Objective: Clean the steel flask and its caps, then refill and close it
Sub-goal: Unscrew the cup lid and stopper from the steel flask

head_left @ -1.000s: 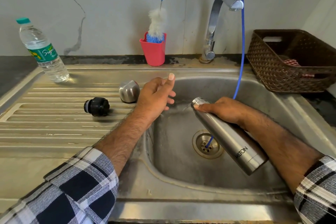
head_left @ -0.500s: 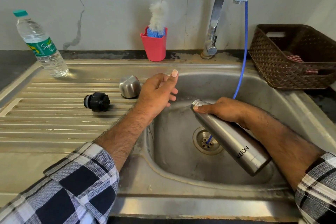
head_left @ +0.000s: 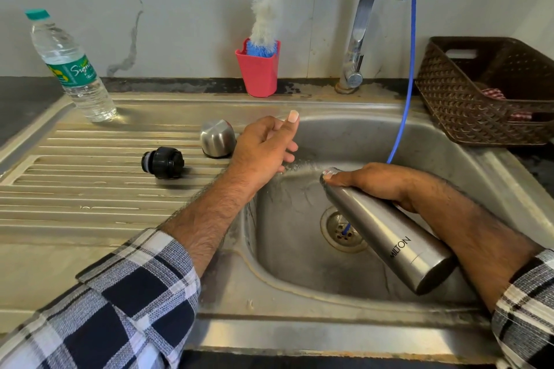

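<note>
Rinsing step — right hand is gripping the steel flask near its neck, tilting it mouth-down over the sink, w/ water spraying out at the opening. Left hand is hovering loosely curled beside the spray, holding nothing. Black inner cap & steel outer cap are lying on the drainboard, well apart from the flask — prob. next: draining it fully, then reaching for the caps or bottle brush.
</note>
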